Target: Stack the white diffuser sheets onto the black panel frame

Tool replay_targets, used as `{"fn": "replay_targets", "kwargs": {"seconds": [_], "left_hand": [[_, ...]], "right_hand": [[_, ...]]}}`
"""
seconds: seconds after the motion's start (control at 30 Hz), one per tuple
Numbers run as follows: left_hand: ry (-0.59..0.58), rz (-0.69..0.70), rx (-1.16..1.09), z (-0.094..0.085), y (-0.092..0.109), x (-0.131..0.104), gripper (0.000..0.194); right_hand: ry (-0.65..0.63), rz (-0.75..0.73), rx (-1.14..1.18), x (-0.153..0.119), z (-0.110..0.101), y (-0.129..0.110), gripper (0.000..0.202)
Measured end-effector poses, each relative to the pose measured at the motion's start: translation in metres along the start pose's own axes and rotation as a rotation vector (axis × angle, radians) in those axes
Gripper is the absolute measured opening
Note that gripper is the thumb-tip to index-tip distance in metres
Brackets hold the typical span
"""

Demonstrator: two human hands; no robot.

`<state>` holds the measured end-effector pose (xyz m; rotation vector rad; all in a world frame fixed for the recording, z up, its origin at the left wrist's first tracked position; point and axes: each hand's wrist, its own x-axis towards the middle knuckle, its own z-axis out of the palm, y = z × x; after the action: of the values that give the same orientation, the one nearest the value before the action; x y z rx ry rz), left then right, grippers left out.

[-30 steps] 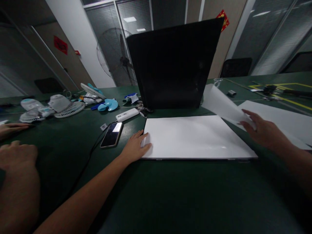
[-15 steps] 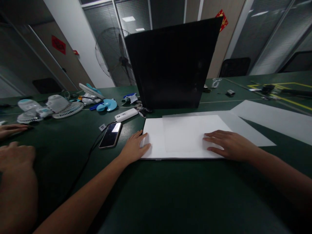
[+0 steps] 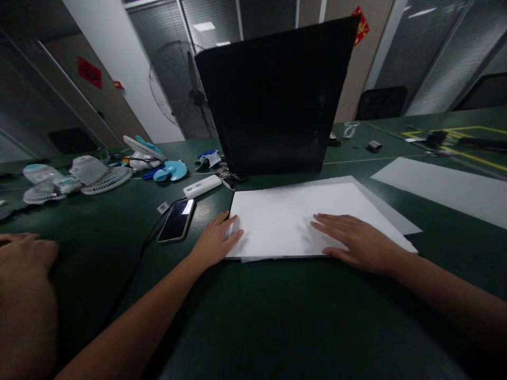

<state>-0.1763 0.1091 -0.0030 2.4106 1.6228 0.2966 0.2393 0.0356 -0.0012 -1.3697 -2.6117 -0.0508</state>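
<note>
- Two hands flat on white sheet [image 3: 293, 216], which lies over a white board [image 3: 390, 219] on green table [image 3: 277, 316].
- Left hand [image 3: 216, 243]: fingers loosely curled at the sheet's left edge, gripping nothing.
- Right hand [image 3: 356, 243]: fingers spread, pressing down.
- Phone [image 3: 176, 220] near left hand.

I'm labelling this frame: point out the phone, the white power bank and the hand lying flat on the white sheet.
phone [image 3: 176, 220], head view, middle of its dark screen.
white power bank [image 3: 202, 186], head view, middle of its top face.
right hand [image 3: 354, 243], head view, back of the hand.
</note>
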Motion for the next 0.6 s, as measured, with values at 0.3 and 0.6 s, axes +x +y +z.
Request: {"fn": "replay_targets", "kwargs": {"seconds": [0.3,0.6], "left_hand": [[-0.003,0.005,0.012,0.003,-0.003,-0.001,0.086],[0.035,0.056,0.043,0.005,-0.003,0.0,0.071]], "right_hand": [[-0.03,0.383,-0.155,-0.021,0.008,0.076,0.067],[-0.029,0.321,-0.167,-0.01,-0.001,0.046,0.064]]}}
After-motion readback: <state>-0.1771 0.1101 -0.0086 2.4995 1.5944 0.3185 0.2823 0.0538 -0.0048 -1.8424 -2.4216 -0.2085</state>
